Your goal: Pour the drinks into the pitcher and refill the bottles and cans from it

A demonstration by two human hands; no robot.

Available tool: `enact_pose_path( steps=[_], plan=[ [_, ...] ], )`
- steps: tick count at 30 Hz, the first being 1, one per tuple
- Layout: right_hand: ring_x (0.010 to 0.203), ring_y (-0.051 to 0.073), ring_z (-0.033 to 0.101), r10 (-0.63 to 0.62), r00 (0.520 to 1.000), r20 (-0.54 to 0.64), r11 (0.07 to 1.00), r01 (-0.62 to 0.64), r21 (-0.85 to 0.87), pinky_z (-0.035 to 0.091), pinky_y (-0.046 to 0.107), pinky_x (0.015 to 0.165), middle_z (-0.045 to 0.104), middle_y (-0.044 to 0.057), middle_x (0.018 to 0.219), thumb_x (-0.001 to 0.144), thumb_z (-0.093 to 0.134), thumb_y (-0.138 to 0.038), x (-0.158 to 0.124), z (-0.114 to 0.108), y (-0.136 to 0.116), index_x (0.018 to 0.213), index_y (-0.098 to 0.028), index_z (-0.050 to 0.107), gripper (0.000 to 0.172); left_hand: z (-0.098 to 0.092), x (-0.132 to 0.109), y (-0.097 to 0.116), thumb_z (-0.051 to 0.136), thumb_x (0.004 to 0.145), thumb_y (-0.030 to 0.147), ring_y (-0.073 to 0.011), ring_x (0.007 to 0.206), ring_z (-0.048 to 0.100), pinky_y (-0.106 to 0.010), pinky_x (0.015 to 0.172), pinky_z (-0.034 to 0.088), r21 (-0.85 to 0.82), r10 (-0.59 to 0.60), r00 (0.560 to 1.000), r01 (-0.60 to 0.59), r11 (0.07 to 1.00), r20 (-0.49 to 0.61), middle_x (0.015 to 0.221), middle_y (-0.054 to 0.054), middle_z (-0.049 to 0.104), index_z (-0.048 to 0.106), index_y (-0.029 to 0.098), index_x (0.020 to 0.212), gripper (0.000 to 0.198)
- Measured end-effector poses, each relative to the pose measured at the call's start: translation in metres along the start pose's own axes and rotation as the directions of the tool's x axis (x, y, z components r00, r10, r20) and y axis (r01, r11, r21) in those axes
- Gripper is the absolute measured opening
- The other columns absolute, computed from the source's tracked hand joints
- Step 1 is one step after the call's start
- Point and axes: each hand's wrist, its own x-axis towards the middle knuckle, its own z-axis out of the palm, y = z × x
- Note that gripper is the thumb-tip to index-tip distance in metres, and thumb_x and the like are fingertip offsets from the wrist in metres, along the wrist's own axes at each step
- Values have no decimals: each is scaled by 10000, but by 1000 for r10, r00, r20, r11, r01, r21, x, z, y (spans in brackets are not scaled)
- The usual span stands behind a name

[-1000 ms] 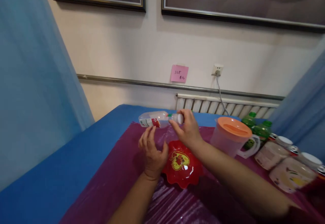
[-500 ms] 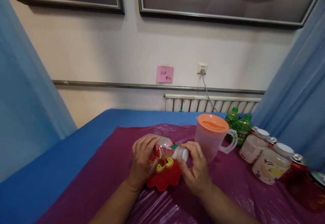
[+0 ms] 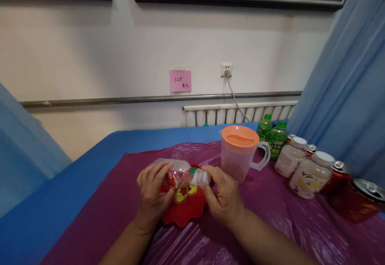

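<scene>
A clear plastic bottle (image 3: 180, 168) with a red and green label lies tilted on its side in the air, its white cap (image 3: 205, 177) toward the right. My left hand (image 3: 155, 189) wraps round the bottle's body. With thumb and fingers, my right hand (image 3: 222, 193) pinches the white cap, which sits on the bottle's neck. Below the bottle is a red scalloped dish (image 3: 185, 211) with yellow figures, partly hidden by the bottle and my left hand. Just beyond my right hand stands a translucent pitcher (image 3: 234, 160) with an orange lid (image 3: 240, 136).
Two green bottles (image 3: 278, 138), two white-lidded jars (image 3: 313, 177) and several red cans (image 3: 357, 201) stand along the right side. Purple plastic sheeting (image 3: 108, 205) covers part of the blue table (image 3: 90, 164). A radiator (image 3: 221, 116) and a wall socket (image 3: 226, 70) are behind.
The view has shifted, so the surroundings appear further left and slightly higher. Both hands keep their hold on the bottle and its cap.
</scene>
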Motion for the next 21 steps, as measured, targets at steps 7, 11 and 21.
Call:
enact_pose_path(
  steps=[7, 11, 21],
  plan=[
    [1106, 249, 601, -162, 986, 47, 983, 165, -81, 524, 426, 880, 564, 113, 1297, 931, 482, -97, 1, 0, 6, 1404, -297, 491, 514, -1, 1, -6, 643, 881, 330, -313, 1115, 596, -468, 1003, 386, 25, -19, 1000, 19, 1000, 7, 1209, -119, 680, 572, 232, 1301, 437],
    [1339, 279, 471, -82, 996, 31, 996, 81, 41, 454, 494, 1055, 368, 127, 1536, 925, 525, -155, -1, 0, 1, 1508, -291, 375, 617, -5, 4, -5, 623, 895, 330, -318, 1128, 581, -466, 1010, 379, 48, -13, 1000, 13, 999, 8, 1231, -132, 663, 566, 217, 1320, 444],
    [1060, 239, 608, 8, 1000, 9, 998, -8, 61, 531, 405, 916, 609, 118, 1157, 978, 532, -230, 0, 1, 6, 1323, -208, 553, 346, -6, 7, 0, 606, 871, 229, -321, 1131, 592, -476, 1015, 373, 64, 57, 998, -58, 996, 17, 1205, -133, 676, 582, 211, 1291, 421]
  ],
)
